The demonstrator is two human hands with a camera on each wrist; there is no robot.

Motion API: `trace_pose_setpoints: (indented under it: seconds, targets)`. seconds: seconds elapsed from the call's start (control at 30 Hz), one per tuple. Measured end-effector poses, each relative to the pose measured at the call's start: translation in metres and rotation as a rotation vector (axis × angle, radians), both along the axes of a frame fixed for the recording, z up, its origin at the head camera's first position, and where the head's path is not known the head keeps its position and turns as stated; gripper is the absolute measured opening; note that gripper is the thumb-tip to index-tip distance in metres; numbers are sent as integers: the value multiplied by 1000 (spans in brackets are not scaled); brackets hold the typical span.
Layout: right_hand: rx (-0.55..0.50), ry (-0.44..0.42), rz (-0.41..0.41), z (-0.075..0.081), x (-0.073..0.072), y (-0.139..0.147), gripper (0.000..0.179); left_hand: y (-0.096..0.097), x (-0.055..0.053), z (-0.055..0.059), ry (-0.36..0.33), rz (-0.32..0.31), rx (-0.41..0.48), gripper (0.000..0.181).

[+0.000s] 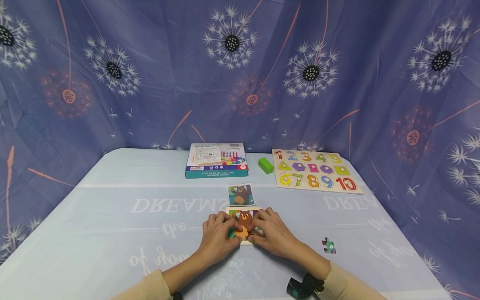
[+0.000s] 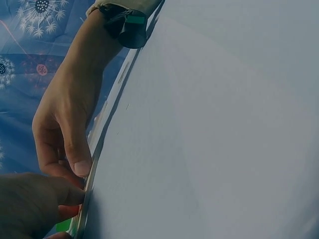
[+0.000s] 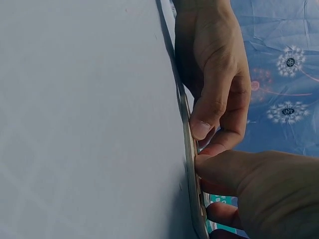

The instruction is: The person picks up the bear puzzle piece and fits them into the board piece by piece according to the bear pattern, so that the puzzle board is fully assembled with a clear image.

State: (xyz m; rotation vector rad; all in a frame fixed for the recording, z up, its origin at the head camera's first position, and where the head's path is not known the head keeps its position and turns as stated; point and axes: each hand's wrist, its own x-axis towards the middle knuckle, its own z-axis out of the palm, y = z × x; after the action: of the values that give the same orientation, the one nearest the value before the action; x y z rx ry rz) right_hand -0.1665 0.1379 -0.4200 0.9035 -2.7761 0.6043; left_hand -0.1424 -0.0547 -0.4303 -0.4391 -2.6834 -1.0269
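A small bear jigsaw puzzle (image 1: pixel 245 217) lies in its pale wooden tray (image 1: pixel 245 243) at the front middle of the table. From the left, my left hand (image 1: pixel 218 236) touches the orange belly area with forefinger and thumb. Opposite it, the fingertips of my right hand (image 1: pixel 275 233) rest on the puzzle's right and lower part. Both hands bend over the board, hiding its sides. Low against the tray's edge, the left hand (image 2: pixel 25 206) and right hand (image 3: pixel 271 186) show in their own wrist views. One loose teal and brown puzzle piece (image 1: pixel 329 246) lies right of the right hand.
Just behind the tray is a bear picture card (image 1: pixel 241 195). Farther back stand a beaded-boxes carton (image 1: pixel 216 171), a green block (image 1: pixel 266 165) and a wooden number board (image 1: pixel 279 181). A dandelion-patterned curtain (image 1: pixel 168 83) hangs beyond the table's far edge.
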Motion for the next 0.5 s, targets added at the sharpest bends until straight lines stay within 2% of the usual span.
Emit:
trace_pose_setpoints:
  seconds: [0.3, 0.5]
  targets:
    - [-6, -13, 3, 0, 0, 1, 13, -1, 0, -2, 6, -6, 4, 14]
    - [-37, -34, 12, 6, 2, 9, 18, -1, -2, -3, 3, -8, 6, 14]
